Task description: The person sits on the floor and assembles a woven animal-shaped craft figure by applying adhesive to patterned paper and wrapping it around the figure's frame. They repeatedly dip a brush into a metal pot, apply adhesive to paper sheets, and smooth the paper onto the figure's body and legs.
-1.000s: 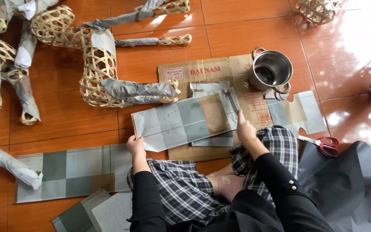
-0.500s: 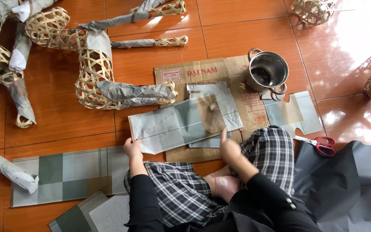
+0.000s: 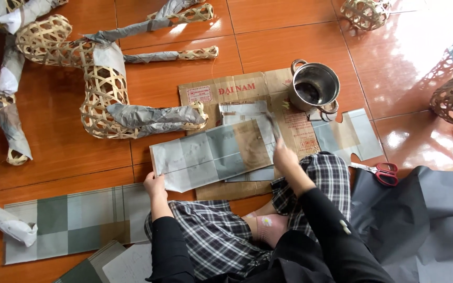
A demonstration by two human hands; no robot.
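My left hand (image 3: 154, 184) pins the left edge of a long grey-green paper sheet (image 3: 200, 157) that lies across a flattened brown cardboard piece (image 3: 247, 89) on the floor. A thin brush (image 3: 272, 123) is held in my right hand (image 3: 285, 157), its tip resting on the sheet's right end beside a brownish wet patch (image 3: 250, 142). Just beyond the cardboard's far right corner stands a small metal pot (image 3: 315, 86) with dark liquid inside. My legs in checked trousers are folded under the sheet's near edge.
A woven bamboo animal frame (image 3: 100, 89), partly covered in grey paper, lies at the left, with other frames around the edges. Red-handled scissors (image 3: 383, 171) lie to the right, near dark grey paper sheets (image 3: 425, 220). A checked paper strip (image 3: 74, 220) lies at the lower left.
My right hand swept the brush left and back toward me over the sheet's right end, then out again to the right edge. My left hand stayed on the sheet.
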